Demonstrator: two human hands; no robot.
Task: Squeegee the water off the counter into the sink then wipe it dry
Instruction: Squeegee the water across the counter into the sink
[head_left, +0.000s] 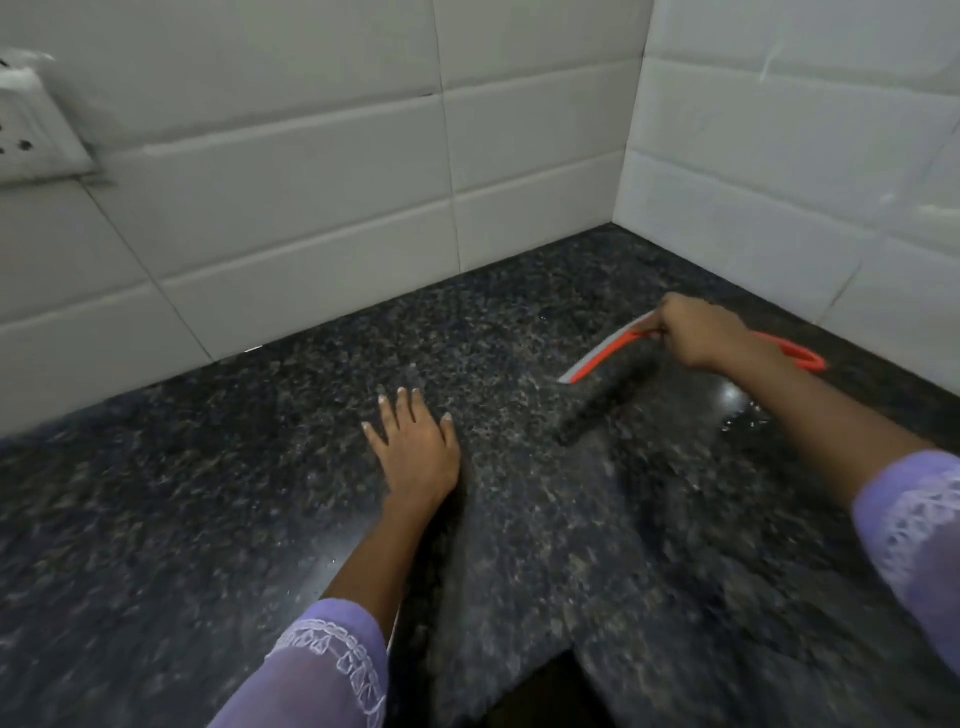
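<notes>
**Squeegee at the far corner of the counter**

Nearest to us, two lilac sleeves (332, 670) with white embroidered trim frame the view, one low at the centre and one at the right edge. Between them, at the bottom, the dark speckled granite counter (182, 519) shows a notch in its front edge with black space below; we cannot tell what lies there.

A little farther in, our left hand (415, 447) lies flat on the stone, palm down, fingers spread and relaxed, gripping nothing.

To the right, beside our right forearm, a glossy wet patch (737, 410) shines on the granite, with small droplets at its edge.

Beyond that, our right hand (701, 332) is clenched around the orange handle of the squeegee (602, 358). The handle's loop end sticks out behind the wrist. The grey blade angles down to the counter, its lower tip touching the stone, and a dark shadow falls just beneath it.

Farthest off, white wall tiles (311, 208) meet the counter and turn a corner on the right, near the squeegee. A white socket plate (36, 124) sits on the tiles at upper left, blurred.
</notes>
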